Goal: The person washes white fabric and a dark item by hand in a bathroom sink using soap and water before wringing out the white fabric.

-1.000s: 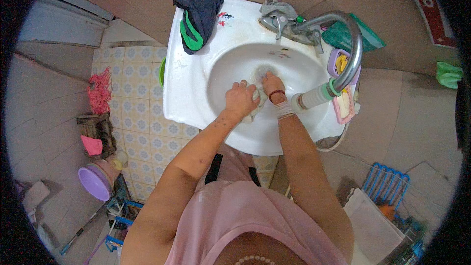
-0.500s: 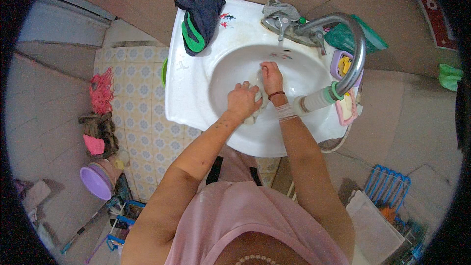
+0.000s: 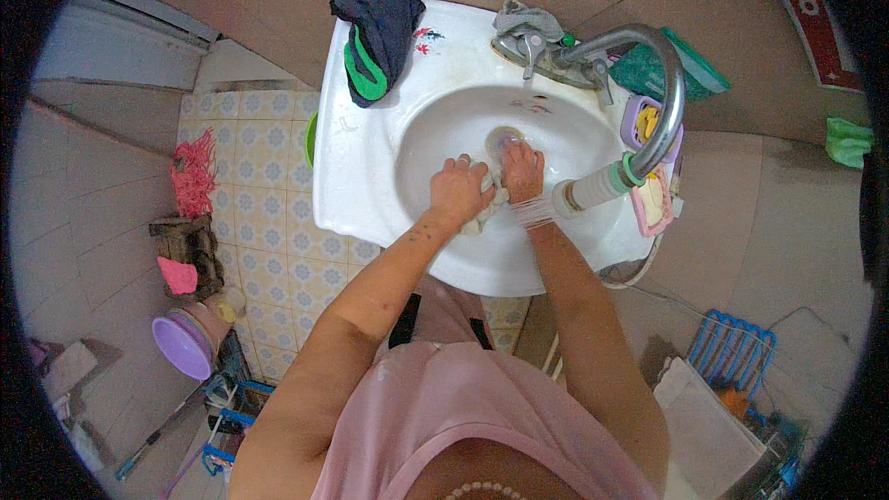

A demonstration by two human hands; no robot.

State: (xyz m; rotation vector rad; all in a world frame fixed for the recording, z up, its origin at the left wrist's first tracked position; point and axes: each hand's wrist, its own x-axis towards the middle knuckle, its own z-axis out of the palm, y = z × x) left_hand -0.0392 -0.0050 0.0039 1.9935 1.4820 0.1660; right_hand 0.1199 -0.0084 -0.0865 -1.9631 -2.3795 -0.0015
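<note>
Inside the white sink (image 3: 356, 190), my left hand (image 3: 460, 190) is closed on a pale, crumpled cloth (image 3: 480, 215), which sticks out below and to the right of the fingers. My right hand (image 3: 523, 171) rests palm down just to the right of the cloth, its fingers stretched toward the round drain (image 3: 503, 141). Whether its thumb side touches the cloth, I cannot tell. Clear bands wrap the right wrist. Over the right part of the basin arches a metal faucet (image 3: 674, 83), its whitish nozzle (image 3: 588, 190) ending close to my right wrist.
A dark cloth with green trim (image 3: 384, 32) lies on the sink's far left corner. Behind the basin is a grey rag (image 3: 528, 18) by the tap handles. Purple (image 3: 639, 120) and pink (image 3: 653, 208) soap dishes line the right rim. Purple basins (image 3: 182, 347) stand at floor left.
My right hand has drawn back toward me from over the drain, and its curled fingers have straightened. The drain now shows. My left hand stays on the cloth.
</note>
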